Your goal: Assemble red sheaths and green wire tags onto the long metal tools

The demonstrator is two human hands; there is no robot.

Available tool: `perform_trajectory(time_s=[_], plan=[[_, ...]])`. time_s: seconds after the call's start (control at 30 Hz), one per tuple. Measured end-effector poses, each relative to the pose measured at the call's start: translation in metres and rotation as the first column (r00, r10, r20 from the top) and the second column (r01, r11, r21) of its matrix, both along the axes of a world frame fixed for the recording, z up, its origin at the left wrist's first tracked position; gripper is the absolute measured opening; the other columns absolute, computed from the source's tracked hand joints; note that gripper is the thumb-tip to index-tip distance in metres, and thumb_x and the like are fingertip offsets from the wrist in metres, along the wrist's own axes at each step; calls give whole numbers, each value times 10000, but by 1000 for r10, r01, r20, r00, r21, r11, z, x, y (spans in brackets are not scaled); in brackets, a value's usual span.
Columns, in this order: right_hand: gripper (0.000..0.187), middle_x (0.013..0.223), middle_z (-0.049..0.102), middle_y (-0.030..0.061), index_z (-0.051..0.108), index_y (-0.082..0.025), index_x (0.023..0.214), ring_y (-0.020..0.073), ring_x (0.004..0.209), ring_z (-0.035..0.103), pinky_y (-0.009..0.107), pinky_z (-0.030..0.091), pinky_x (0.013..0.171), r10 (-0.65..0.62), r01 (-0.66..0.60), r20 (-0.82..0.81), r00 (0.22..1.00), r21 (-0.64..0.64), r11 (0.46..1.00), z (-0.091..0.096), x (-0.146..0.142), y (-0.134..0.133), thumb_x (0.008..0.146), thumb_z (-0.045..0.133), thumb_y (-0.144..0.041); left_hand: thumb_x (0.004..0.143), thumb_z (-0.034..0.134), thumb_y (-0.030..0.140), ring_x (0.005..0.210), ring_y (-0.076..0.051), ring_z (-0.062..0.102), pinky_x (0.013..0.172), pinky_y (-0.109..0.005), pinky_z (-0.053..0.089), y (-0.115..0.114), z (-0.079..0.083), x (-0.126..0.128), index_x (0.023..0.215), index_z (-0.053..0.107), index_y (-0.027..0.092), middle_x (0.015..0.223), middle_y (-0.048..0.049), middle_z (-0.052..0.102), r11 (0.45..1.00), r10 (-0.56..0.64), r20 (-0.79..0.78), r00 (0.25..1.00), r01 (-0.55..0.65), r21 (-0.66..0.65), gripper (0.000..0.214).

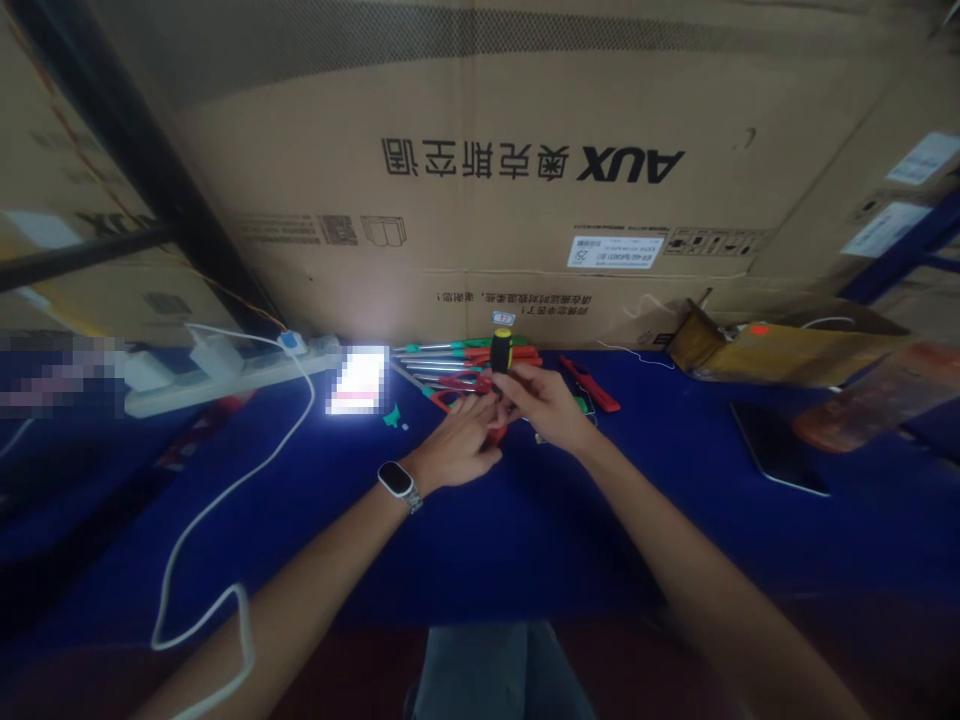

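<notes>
A short screwdriver [502, 352] with a black and yellow handle stands upright in my right hand [549, 402], whose fingers close round its lower part. The screwdriver's tip is hidden by the fingers. My left hand [463, 440], with a watch on the wrist, is closed against a red plastic piece [496, 434] below the screwdriver; most of that piece is covered. Behind both hands lie several slim tools [442, 365] with metal shafts and red or green handles. A red tool [589, 384] rests right of my right hand.
A lit, blurred screen [358, 380] and a small green piece [392, 416] are left of my hands. Farther left run a white power strip [225, 380] and a white cable [217, 510]. On the right are a dark phone [776, 450], an orange-tinted bottle [874, 400] and an open cardboard box [795, 350].
</notes>
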State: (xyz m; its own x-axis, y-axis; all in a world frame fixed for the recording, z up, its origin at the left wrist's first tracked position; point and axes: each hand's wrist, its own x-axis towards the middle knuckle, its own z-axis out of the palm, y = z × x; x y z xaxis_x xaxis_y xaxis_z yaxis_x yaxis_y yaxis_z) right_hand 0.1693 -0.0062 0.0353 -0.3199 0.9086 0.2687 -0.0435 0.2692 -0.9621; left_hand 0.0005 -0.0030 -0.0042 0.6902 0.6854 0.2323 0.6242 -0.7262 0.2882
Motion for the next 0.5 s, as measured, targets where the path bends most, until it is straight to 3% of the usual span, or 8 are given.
perform_trajectory(time_s=[0.1, 0.27, 0.4, 0.5], plan=[[390, 587, 598, -45, 546, -203, 807, 129, 491, 611, 281, 549, 499, -48, 48, -33, 998, 16, 999, -6, 1, 2, 759, 768, -520, 791, 565, 204, 1238, -355, 481, 1068, -542, 369, -1, 1, 0, 1230, 515, 136, 1326, -188, 546, 997, -18, 10, 1000, 19, -78, 447], [450, 609, 601, -62, 479, -226, 814, 126, 444, 597, 263, 513, 432, -116, 124, -116, 986, 64, 990, -13, -4, 3, 683, 848, -449, 753, 598, 212, 1279, -377, 428, 1101, -557, 322, 0, 2, -1, 1257, 472, 122, 1352, -200, 501, 994, -39, 33, 999, 42, -96, 527], [466, 675, 611, -62, 544, -223, 1008, 103, 460, 571, 263, 557, 451, -35, 36, -90, 995, 10, 999, -7, -2, -2, 713, 825, -449, 704, 631, 213, 1154, -358, 495, 1018, -536, 397, 0, 0, -1, 1141, 516, 147, 1206, -165, 548, 994, -34, 78, 996, 42, -99, 457], [384, 679, 564, -55, 606, -196, 979, 95, 539, 564, 326, 646, 587, 113, -116, -52, 992, -61, 991, -1, 3, -6, 779, 754, -489, 669, 629, 193, 1109, -344, 505, 973, -519, 429, -1, 1, -1, 1072, 522, 165, 1147, -141, 549, 994, -26, 113, 993, 38, -106, 417]])
